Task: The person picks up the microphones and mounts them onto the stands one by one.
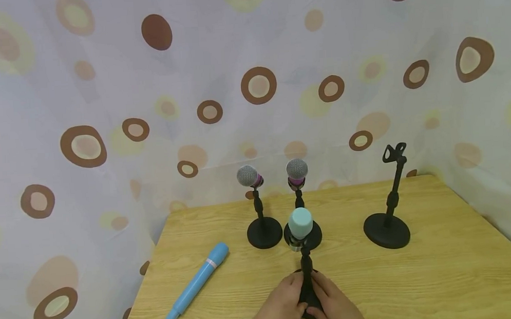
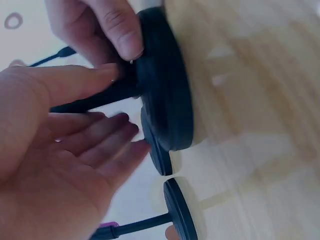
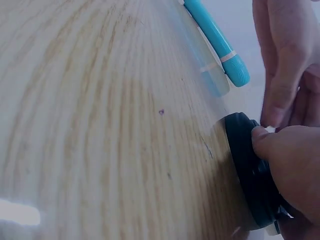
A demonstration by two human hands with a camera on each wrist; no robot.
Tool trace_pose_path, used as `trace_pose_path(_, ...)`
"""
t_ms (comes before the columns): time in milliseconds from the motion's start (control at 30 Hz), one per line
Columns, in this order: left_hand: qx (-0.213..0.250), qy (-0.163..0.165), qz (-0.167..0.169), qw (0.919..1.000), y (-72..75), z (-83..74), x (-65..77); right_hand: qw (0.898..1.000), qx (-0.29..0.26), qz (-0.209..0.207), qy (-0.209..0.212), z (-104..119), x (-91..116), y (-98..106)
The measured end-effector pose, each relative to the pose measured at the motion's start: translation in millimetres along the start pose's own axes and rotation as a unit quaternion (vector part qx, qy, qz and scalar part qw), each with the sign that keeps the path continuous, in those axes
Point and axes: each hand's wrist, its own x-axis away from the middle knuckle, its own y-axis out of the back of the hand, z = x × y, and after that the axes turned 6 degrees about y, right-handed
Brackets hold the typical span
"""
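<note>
Both hands are low on a black microphone stand [image 1: 307, 263] at the front middle of the table. In its clip sits a microphone with a pale mint head [image 1: 301, 222], tilted toward the camera. My left hand [image 1: 279, 304] holds the stand from the left; in the left wrist view its thumb and loosely bent fingers lie either side of the pole. My right hand [image 1: 336, 303] grips the round base [image 2: 167, 85] from the right, its thumb [image 3: 265, 142] pressed against it in the right wrist view. Part of the base is hidden behind the hands.
Behind stand two more stands with silver-mesh microphones, one left [image 1: 247, 176] and one in the middle [image 1: 297, 169]. An empty stand [image 1: 389, 229] is at right. A blue microphone-shaped stick [image 1: 197, 282] lies on the wooden table [image 1: 455, 264] at left. A dotted curtain [image 1: 213, 50] hangs behind.
</note>
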Motion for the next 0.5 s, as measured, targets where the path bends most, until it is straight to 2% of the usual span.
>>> trace_pose_path(167, -0.061, 0.000, -0.001, 0.9981, -9.7, -2.1, 3.6, 0.999, -0.019, 0.045, -0.023, 3, 0, 6)
trace_pose_path(233, -0.100, 0.011, -0.007, 0.9949, -12.6, -4.6, 3.0, 0.997, -0.034, 0.060, -0.032, 4, 0, 8)
trace_pose_path(400, -0.211, 0.025, -0.044, 0.9761, -20.6, -12.3, 1.6, 0.995, -0.046, 0.075, -0.044, 5, -1, 12)
trace_pose_path(500, -0.248, 0.020, -0.076, 0.9656, -25.1, -14.4, 1.9, 0.995, -0.044, 0.074, -0.046, 5, 0, 12)
